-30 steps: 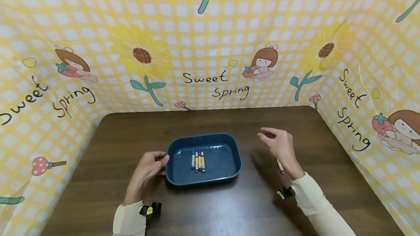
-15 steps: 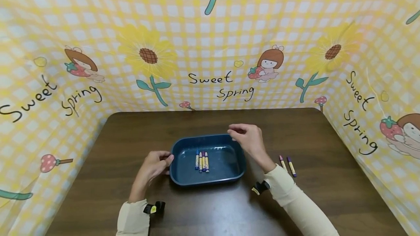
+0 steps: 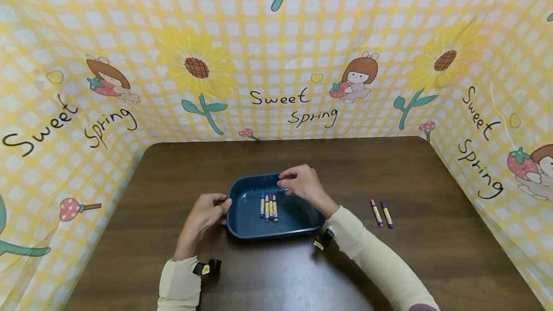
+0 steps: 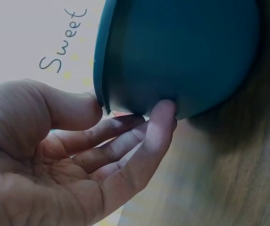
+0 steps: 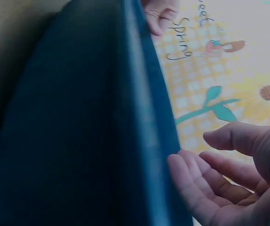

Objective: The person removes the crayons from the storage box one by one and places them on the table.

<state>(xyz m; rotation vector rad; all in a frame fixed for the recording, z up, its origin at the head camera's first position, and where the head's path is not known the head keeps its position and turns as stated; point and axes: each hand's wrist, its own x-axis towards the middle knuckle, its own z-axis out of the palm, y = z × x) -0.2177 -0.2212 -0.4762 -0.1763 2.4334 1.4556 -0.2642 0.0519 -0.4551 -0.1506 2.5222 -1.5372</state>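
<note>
My left hand [image 3: 206, 212] grips the left end of the dark blue tray [image 3: 276, 235]. In the left wrist view, the thumb [image 4: 78, 110] is at the rim and the fingers lie against the outer wall. Several crayons [image 3: 270, 211] with yellow wrappers lie side by side inside the tray, left of its middle. My right hand [image 3: 304, 185] hovers over the tray's far right part, fingers loosely bent. The right wrist view shows a gap between its thumb and fingers, with nothing visible between them.
Two more crayons, one pink-tipped [image 3: 377, 213] and one purple-tipped [image 3: 387, 214], lie on the brown wooden table [image 3: 345, 157] to the right of the tray. A yellow checked cloth [image 3: 276, 28] encloses the table's back and sides.
My right hand has moved left from above the table to over the tray, uncovering the two crayons on the right. My left hand keeps its hold on the tray.
</note>
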